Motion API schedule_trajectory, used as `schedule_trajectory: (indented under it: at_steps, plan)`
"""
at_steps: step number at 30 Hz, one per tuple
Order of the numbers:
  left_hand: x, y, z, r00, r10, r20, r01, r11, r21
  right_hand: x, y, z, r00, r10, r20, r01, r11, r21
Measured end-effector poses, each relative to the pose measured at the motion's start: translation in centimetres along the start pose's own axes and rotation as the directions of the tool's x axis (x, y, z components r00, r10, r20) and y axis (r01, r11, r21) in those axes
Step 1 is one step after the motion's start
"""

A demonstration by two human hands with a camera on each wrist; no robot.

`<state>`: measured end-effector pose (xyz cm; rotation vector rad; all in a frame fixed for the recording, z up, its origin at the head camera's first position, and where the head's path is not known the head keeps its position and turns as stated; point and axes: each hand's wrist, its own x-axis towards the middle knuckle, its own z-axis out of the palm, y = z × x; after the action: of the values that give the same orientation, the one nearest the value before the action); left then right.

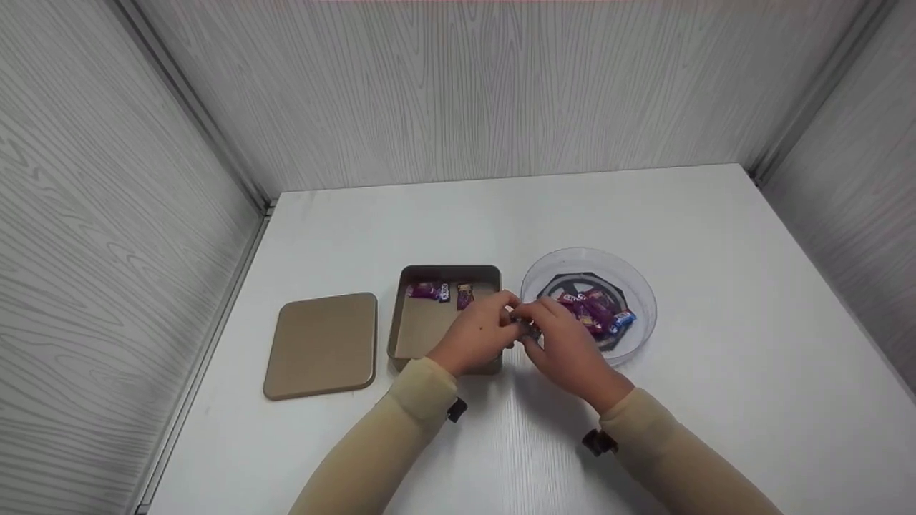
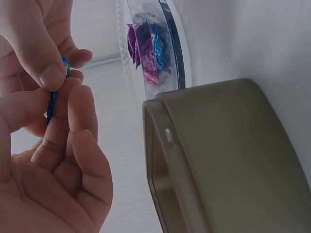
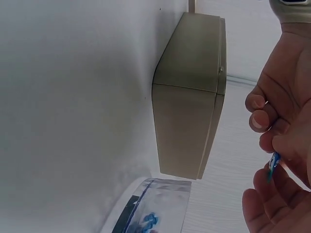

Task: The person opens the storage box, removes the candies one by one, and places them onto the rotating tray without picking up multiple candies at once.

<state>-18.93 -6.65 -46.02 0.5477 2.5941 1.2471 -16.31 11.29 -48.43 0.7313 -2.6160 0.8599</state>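
My left hand (image 1: pixel 478 330) and right hand (image 1: pixel 565 349) meet between the tin and the bowl. Their fingertips pinch a small blue-wrapped candy (image 2: pixel 52 104), mostly covered by the fingers; in the right wrist view its blue tip (image 3: pixel 273 165) shows between the two hands. A brown rectangular tin (image 1: pixel 415 336) lies under and beside the left hand, with several wrapped candies (image 1: pixel 426 290) along its far side. Beside the right hand stands a clear round bowl (image 1: pixel 647 300), holding a pile of purple, red and blue wrapped candies (image 1: pixel 594 307).
A flat brown lid (image 1: pixel 323 347) lies on the white table (image 1: pixel 715 286) to the left of the tin. Grey wood-grain panels (image 1: pixel 458 93) enclose the table at the back and both sides.
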Motion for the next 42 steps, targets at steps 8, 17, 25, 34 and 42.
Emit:
schedule_trajectory:
  at_steps: [8, 17, 25, 34, 42]
  plan:
    - [0.2, -0.6, 0.3, 1.000, 0.015, -0.014, -0.014, 0.996, 0.085, 0.2, 2.2, 0.0, 0.996, 0.085, 0.025, -0.085, 0.996, 0.002]
    - [0.3, -2.1, -0.1, 0.998, -0.063, -0.028, 0.066, 0.992, 0.108, 0.1, 5.9, -0.6, 0.953, 0.284, 0.108, -0.276, 0.958, -0.082]
    - [0.9, -3.2, -0.9, 0.989, -0.140, -0.037, 0.144, 0.980, 0.137, -0.4, 7.6, -0.7, 0.958, 0.276, 0.075, -0.262, 0.952, -0.159]
    - [1.7, -5.2, -1.1, 0.979, -0.166, -0.118, 0.196, 0.928, 0.318, -0.5, 7.8, -0.9, 0.951, 0.299, 0.073, -0.290, 0.950, -0.112]
    - [2.7, -6.4, -0.7, 0.977, -0.189, -0.101, 0.214, 0.823, 0.526, -0.5, 7.6, -1.0, 0.945, 0.315, 0.087, -0.309, 0.948, -0.074]
